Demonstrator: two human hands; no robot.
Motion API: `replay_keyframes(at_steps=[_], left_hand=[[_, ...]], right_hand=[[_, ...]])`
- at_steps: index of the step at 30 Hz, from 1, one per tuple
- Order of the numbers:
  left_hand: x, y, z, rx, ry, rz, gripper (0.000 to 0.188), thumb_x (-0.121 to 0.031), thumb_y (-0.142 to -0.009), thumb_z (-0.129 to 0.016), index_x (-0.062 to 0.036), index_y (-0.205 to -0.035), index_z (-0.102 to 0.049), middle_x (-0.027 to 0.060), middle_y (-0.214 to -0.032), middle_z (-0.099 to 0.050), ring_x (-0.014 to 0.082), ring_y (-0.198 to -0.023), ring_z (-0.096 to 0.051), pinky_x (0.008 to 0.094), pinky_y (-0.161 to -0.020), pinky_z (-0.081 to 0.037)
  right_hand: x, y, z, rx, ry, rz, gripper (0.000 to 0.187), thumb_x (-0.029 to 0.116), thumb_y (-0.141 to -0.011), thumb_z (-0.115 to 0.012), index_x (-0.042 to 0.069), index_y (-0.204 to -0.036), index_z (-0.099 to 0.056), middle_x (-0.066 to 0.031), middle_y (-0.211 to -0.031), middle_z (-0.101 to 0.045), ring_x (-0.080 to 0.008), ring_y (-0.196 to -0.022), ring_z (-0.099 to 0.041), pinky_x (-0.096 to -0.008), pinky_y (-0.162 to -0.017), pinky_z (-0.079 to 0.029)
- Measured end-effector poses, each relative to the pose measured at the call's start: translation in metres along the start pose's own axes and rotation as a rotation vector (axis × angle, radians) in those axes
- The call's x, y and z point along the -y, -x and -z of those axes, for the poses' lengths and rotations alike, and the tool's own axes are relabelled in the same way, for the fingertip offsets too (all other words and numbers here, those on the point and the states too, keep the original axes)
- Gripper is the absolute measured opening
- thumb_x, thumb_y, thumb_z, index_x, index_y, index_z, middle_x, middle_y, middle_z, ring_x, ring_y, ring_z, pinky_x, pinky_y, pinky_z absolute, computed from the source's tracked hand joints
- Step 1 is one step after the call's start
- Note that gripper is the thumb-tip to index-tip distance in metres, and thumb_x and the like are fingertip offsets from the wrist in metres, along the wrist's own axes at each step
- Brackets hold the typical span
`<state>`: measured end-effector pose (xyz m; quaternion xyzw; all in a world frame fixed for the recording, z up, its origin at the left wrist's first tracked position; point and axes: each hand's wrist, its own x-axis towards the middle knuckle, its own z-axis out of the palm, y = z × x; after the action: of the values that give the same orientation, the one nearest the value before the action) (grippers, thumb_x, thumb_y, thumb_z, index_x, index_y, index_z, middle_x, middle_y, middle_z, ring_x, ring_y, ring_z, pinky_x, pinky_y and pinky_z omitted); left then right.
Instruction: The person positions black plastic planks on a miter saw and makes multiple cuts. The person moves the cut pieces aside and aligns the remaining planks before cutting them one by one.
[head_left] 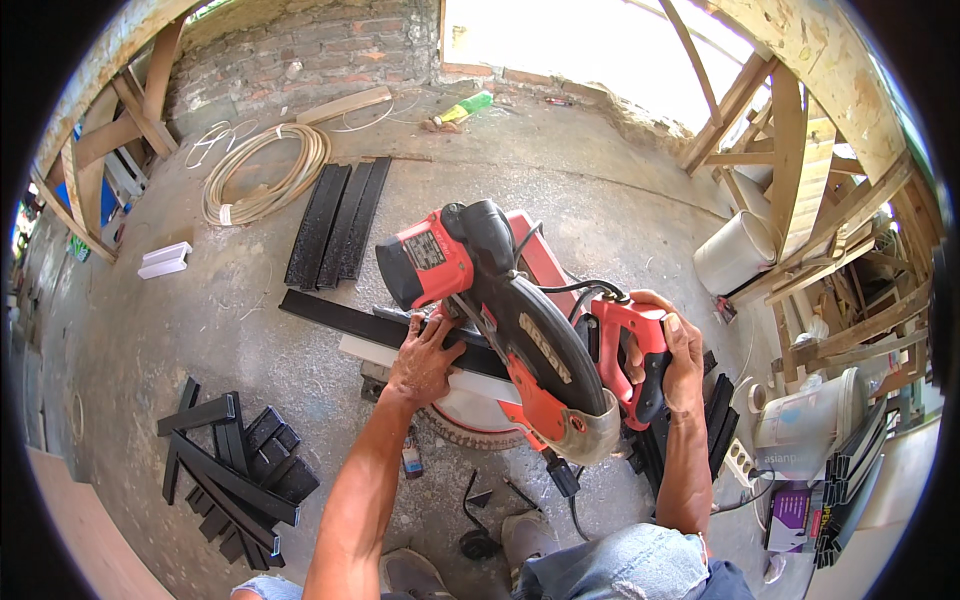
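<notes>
Left hand (425, 358) spread flat on black strip (340, 318), right hand (672, 352) gripping miter saw (520, 320) handle

A red and black miter saw (510, 310) sits on the concrete floor, its blade head lowered over a long black profile strip (350, 320) that lies flat across its base, extending leftward onto the floor.

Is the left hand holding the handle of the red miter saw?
No, the left hand presses flat on the black strip at the saw's fence; the right hand grips the miter saw handle.
</notes>
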<state>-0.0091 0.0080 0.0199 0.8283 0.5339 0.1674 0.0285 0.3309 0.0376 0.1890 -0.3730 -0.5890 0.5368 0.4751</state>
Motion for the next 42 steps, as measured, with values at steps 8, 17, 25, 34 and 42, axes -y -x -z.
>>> replay_keyframes(at_steps=[8,17,25,34,42], left_hand=[[-0.002,-0.007,-0.004,-0.038,0.010,-0.018,0.053,-0.016,-0.064,-0.083,-0.0106,-0.115,-0.074,0.0153,-0.144,-0.050,0.0338,-0.141,-0.041,0.0587,-0.122,-0.025],[0.001,0.003,0.000,0.012,0.025,0.006,0.043,-0.018,-0.072,-0.080,-0.0106,-0.113,-0.073,0.0167,-0.144,-0.051,0.0356,-0.142,-0.041,0.0610,-0.122,-0.025],[0.001,0.003,-0.004,-0.057,0.067,0.002,0.044,-0.013,-0.067,-0.082,-0.0095,-0.109,-0.072,0.0169,-0.139,-0.053,0.0383,-0.137,-0.045,0.0599,-0.120,-0.028],[0.001,0.001,-0.002,-0.091,0.090,-0.037,0.043,-0.007,-0.066,-0.080,-0.0061,-0.108,-0.070,0.0187,-0.136,-0.052,0.0407,-0.132,-0.046,0.0586,-0.118,-0.030],[-0.011,-0.004,0.009,-0.013,0.072,0.011,0.042,-0.006,-0.067,-0.079,-0.0053,-0.109,-0.071,0.0181,-0.137,-0.052,0.0397,-0.132,-0.045,0.0574,-0.119,-0.029]], right_hand=[[0.001,0.004,0.005,-0.012,-0.027,0.007,0.061,0.046,-0.109,-0.048,-0.008,-0.137,-0.058,-0.0071,-0.070,-0.063,-0.0115,-0.052,-0.057,-0.0246,-0.050,-0.046],[0.021,-0.018,-0.009,0.024,0.086,-0.051,0.055,0.043,-0.111,-0.043,-0.004,-0.135,-0.060,-0.0052,-0.069,-0.062,-0.0107,-0.051,-0.055,-0.0252,-0.048,-0.045],[0.073,-0.085,-0.028,0.119,0.258,-0.156,0.050,0.042,-0.110,-0.044,-0.001,-0.120,-0.066,-0.0067,-0.070,-0.063,-0.0128,-0.051,-0.058,-0.0283,-0.046,-0.048],[0.089,-0.176,-0.055,0.268,0.332,-0.242,0.041,0.040,-0.107,-0.051,0.002,-0.104,-0.066,-0.0096,-0.080,-0.069,-0.0148,-0.062,-0.066,-0.0286,-0.057,-0.056],[0.076,-0.206,-0.055,0.375,-0.002,-0.170,0.025,0.025,-0.101,-0.054,0.002,-0.097,-0.063,-0.0131,-0.080,-0.067,-0.0181,-0.063,-0.067,-0.0303,-0.053,-0.056]])
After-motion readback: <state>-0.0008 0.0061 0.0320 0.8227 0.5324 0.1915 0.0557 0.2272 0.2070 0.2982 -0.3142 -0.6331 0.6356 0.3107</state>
